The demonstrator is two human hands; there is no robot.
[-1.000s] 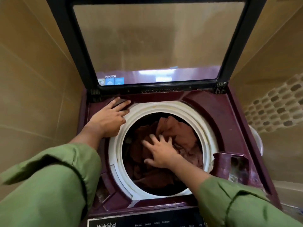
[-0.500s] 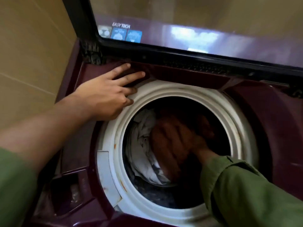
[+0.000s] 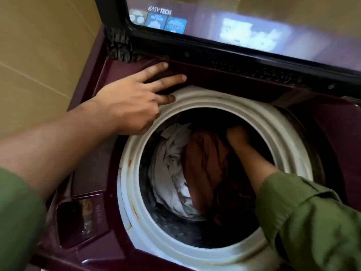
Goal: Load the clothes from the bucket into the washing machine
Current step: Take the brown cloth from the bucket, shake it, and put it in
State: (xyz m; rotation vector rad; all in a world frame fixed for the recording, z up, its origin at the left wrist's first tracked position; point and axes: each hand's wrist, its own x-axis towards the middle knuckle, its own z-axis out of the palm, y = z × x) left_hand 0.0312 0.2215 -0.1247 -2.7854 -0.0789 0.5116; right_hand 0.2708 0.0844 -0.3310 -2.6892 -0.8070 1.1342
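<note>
The maroon top-load washing machine [image 3: 91, 173] fills the view, its glass lid [image 3: 244, 20] raised. Inside the white tub ring [image 3: 214, 102] lie a crumpled white cloth [image 3: 172, 173] on the left and a rust-brown cloth [image 3: 207, 169] beside it. My right hand [image 3: 237, 136] reaches deep into the drum at the far edge of the brown cloth. Its fingers are lost in the dark. My left hand [image 3: 134, 104] rests flat on the machine's top and the tub ring at the back left, fingers straight. No bucket is in view.
A recessed detergent compartment [image 3: 78, 218] sits in the machine's front-left corner. A beige tiled wall [image 3: 39, 55] stands close on the left. The raised lid hangs over the back of the opening.
My head has moved closer and to the right over the drum. My right hand has pushed from the top of the brown cloth deeper toward the drum's far side, uncovering the white cloth. The left hand stays put.
</note>
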